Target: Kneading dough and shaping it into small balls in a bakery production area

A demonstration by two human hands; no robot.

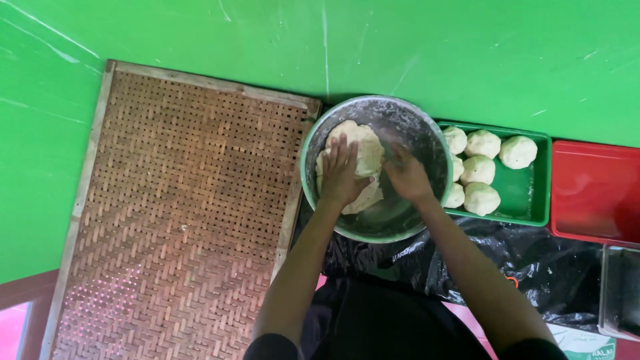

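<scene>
Both hands — left hand [341, 175], right hand [408, 177] — press flat on dough [363, 148].

A flat white-and-green printed package [588, 343] lies at the bottom right corner of the view, cut off by the frame edge. It sits just below the crumpled black plastic sheet [533, 260] and beside the person's right forearm. Only its upper corner shows: pale with green print.
</scene>
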